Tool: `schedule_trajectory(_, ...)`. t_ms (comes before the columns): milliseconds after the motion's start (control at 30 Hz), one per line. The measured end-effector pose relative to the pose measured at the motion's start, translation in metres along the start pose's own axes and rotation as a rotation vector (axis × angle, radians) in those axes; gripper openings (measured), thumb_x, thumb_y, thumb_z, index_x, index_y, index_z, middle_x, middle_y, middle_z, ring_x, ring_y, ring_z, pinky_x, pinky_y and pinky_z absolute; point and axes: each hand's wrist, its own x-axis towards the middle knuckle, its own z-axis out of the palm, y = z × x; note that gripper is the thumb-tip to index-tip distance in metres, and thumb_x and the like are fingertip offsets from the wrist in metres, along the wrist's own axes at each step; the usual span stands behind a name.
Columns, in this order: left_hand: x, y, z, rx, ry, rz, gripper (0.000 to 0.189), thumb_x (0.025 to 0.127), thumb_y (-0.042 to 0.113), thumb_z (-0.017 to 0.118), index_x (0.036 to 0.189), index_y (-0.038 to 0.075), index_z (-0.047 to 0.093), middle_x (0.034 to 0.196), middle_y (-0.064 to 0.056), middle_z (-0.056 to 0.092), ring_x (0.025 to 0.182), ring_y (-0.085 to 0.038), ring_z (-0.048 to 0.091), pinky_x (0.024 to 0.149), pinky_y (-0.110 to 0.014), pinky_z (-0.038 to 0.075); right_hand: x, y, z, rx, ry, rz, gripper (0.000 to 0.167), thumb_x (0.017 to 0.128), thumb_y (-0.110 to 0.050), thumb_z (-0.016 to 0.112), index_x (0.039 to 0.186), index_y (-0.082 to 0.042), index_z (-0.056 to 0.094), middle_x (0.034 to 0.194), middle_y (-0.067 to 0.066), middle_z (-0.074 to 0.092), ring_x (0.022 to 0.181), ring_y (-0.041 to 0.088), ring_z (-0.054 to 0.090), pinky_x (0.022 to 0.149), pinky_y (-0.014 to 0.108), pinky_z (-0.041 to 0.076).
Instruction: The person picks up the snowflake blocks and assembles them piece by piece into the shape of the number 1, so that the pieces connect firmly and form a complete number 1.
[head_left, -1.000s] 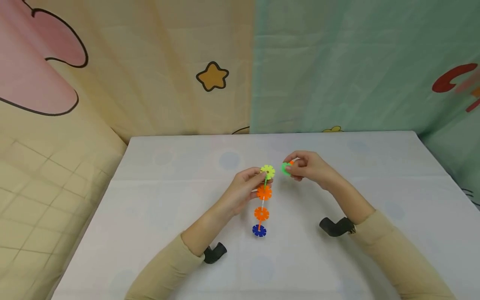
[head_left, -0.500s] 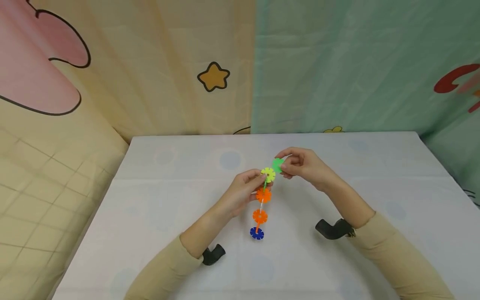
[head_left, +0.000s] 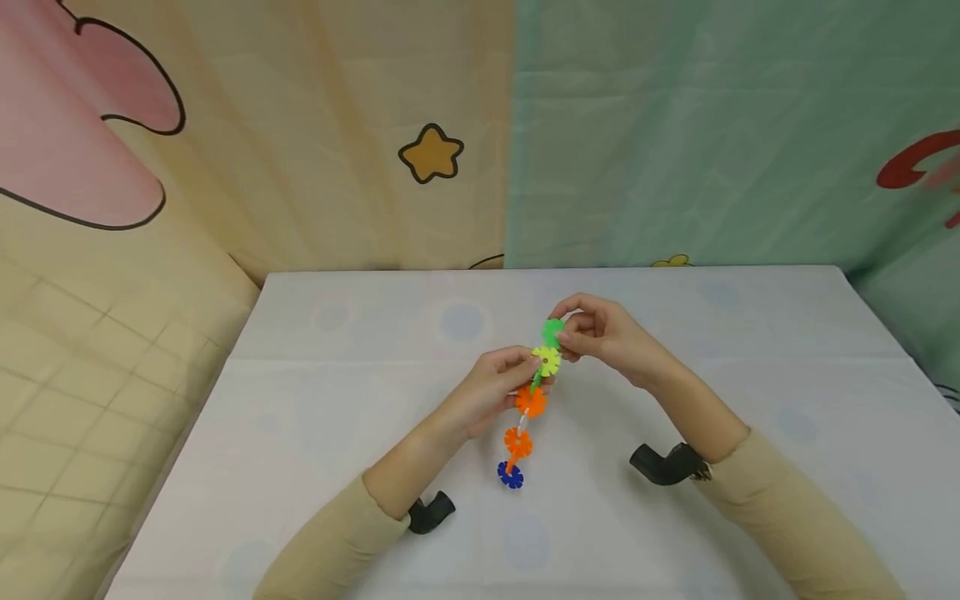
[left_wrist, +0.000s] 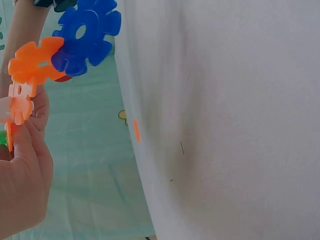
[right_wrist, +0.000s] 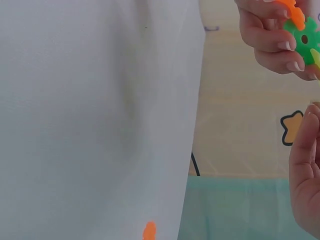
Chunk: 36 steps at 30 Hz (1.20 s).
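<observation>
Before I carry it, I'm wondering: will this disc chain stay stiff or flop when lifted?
The disc chain is probably light: its discs look thin and plastic. It may stay fairly stiff, jutting from the left hand. It could come apart, as the discs seem merely slotted together.

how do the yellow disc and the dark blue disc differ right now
Colour: the yellow disc is bright yellow-green, while the dark blue disc is deep blue.
Support: the yellow disc is at the left hand's fingertips; no hand touches the dark blue disc.
Place: in the head view, the dark blue disc is nearer the person than the yellow disc.
Both are round, notched and have a centre hole.
</observation>
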Motion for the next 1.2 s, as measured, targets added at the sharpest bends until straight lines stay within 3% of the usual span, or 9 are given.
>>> schedule_trajectory(267, 0.000, -0.001, 0.002, -0.017, 0.024, -0.009, 0.024, 0.100, 0.011, 0.043, 0.106, -0.009, 0.054, 0.093, -0.008, 0.065, 0.089, -0.019, 0.064, 0.085, -0.034, 0.051, -0.004, 0.000, 0.009, -0.030, 0.042, -0.067, 0.017, 0.091, 0.004, 0.055, 0.106, 0.006, 0.051, 0.079, 0.009, 0.061, 0.069, 0.019, 0.060, 0.068, 0.028, 0.054)
schedule_trajectory(633, -0.003, -0.003, 0.011, -0.062, 0.097, -0.029, 0.024, 0.099, 0.007, 0.043, 0.109, -0.011, 0.055, 0.097, -0.013, 0.066, 0.083, -0.016, 0.065, 0.091, -0.040, 0.047, -0.009, 0.004, 0.019, -0.036, 0.099, -0.172, 0.014, 0.087, 0.011, 0.055, 0.101, 0.009, 0.055, 0.079, 0.007, 0.060, 0.068, 0.017, 0.061, 0.067, 0.026, 0.055)
schedule_trajectory(933, -0.008, 0.000, 0.014, -0.087, 0.139, -0.003, 0.027, 0.098, 0.006, 0.045, 0.114, -0.014, 0.055, 0.102, -0.018, 0.066, 0.081, -0.015, 0.066, 0.085, -0.031, 0.051, -0.010, 0.001, 0.024, -0.064, 0.108, -0.234, 0.013, 0.087, 0.011, 0.056, 0.100, 0.009, 0.056, 0.081, 0.007, 0.060, 0.068, 0.016, 0.060, 0.067, 0.027, 0.055)
schedule_trajectory(1200, -0.010, 0.002, 0.014, -0.118, 0.130, -0.040, 0.027, 0.097, 0.004, 0.046, 0.115, -0.014, 0.055, 0.102, -0.018, 0.066, 0.079, -0.013, 0.066, 0.086, -0.030, 0.050, -0.011, 0.002, 0.023, -0.033, 0.075, -0.254, 0.013, 0.087, 0.011, 0.055, 0.100, 0.010, 0.055, 0.083, 0.004, 0.061, 0.067, 0.014, 0.060, 0.067, 0.027, 0.055)
